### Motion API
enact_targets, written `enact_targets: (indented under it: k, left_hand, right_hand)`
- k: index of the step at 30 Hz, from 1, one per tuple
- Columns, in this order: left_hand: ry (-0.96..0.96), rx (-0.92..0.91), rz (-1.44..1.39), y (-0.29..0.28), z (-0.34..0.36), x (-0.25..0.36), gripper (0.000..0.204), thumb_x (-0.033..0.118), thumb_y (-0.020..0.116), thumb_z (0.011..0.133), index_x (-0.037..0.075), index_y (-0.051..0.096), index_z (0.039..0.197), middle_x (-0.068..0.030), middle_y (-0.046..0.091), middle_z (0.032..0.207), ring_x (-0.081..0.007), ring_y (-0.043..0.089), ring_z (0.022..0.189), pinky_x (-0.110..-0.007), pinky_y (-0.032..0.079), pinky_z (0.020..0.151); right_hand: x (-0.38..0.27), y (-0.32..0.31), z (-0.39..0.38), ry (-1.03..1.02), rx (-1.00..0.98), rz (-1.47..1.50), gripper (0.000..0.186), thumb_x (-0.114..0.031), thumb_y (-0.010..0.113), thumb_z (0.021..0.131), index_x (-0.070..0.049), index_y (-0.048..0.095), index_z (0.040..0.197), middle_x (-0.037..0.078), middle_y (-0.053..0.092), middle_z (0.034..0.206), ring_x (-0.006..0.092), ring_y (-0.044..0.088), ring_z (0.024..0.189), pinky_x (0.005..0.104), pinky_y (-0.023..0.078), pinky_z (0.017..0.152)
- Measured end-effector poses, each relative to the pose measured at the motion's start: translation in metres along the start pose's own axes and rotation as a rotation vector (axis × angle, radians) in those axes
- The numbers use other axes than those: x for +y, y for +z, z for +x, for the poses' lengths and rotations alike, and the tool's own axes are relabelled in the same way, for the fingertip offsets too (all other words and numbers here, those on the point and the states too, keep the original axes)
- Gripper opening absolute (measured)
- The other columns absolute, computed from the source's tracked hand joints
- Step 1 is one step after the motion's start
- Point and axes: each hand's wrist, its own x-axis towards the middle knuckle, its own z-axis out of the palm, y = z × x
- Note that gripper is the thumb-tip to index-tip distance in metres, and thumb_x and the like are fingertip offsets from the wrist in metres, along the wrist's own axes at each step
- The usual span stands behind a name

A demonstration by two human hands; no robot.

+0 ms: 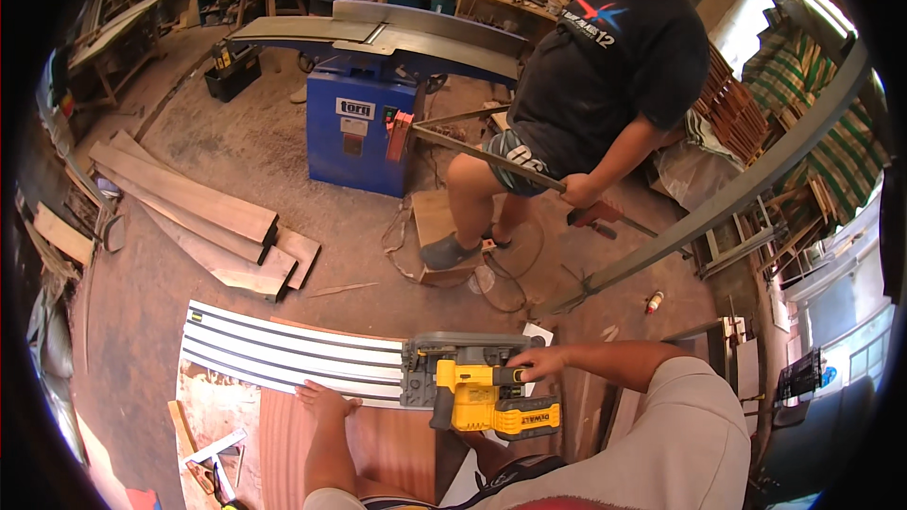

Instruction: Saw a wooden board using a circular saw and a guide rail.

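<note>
A yellow and black cordless track saw (468, 392) sits at the right end of a long silver guide rail (302, 349) with dark strips. My right hand (540, 361) is wrapped round the saw's rear handle, and its battery points toward me. My left hand (326, 400) lies with fingers spread at the rail's near edge, over a reddish-brown wooden board (383, 449). Under the saw's body, the blade and the cut line are hidden. To the left of the board are a silver square (217, 447) and wooden-handled tools on a paint-flecked worktop (222, 397).
Planks (189, 194) lie stacked on the floor at the left. Beyond stands a blue jointer machine (364, 123). Another person (605, 66) holds a long metal frame (487, 153). A slanted metal bar (699, 198) crosses the right side, and cables (505, 288) trail over the floor.
</note>
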Motion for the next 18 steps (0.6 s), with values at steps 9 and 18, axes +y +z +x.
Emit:
enact_targets:
  k: [9,18]
  left_hand:
    - [0.147,0.013,0.529,-0.002,0.009,0.0,0.119,0.082,0.051,0.07,-0.002,0.022,0.149,-0.0317,0.012,0.153,-0.0435,0.012,0.144,-0.051,-0.001,0.116]
    - [0.025,0.009,0.104,0.003,0.018,0.003,0.142,0.059,0.083,0.061,-0.015,-0.008,0.143,-0.0443,-0.003,0.147,-0.0525,0.003,0.141,-0.052,0.017,0.115]
  right_hand:
    - [0.023,0.009,0.009,-0.194,0.129,-0.005,0.052,-0.038,0.067,0.089,0.001,0.056,0.122,0.008,0.061,0.108,0.0155,0.055,0.102,0.0323,0.047,0.088]
    - [0.015,0.003,0.004,-0.134,0.092,0.007,0.059,-0.047,0.067,0.085,0.002,0.058,0.117,0.013,0.062,0.105,0.0208,0.058,0.101,0.0342,0.045,0.088]
